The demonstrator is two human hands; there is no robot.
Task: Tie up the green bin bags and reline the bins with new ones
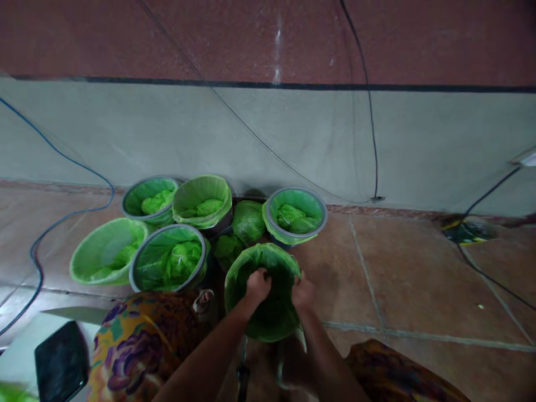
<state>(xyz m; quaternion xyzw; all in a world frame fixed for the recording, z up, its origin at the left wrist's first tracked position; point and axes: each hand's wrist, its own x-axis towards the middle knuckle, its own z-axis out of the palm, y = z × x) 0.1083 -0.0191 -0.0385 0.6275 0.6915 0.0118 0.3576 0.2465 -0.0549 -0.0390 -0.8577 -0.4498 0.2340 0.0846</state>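
Note:
Between my knees stands a bin lined with a green plastic bag (263, 326), its mouth facing up at me. My left hand (258, 285) is over the mouth of the bin, fingers curled closed; what is in them, if anything, is hidden. At the right rim my right hand (303, 290) is closed on the edge of the green bag. The inside of this bin is dark and its bottom does not show clearly. Just behind it sits a stuffed green bag (248, 221).
Several more green-lined bins stand along the wall, including a grey-rimmed bin (324, 215) and another grey-rimmed bin (204, 259), with green bundles inside. A blue cable (58, 218) trails at left. A black phone (62, 362) lies at lower left. Dark cables hang at right.

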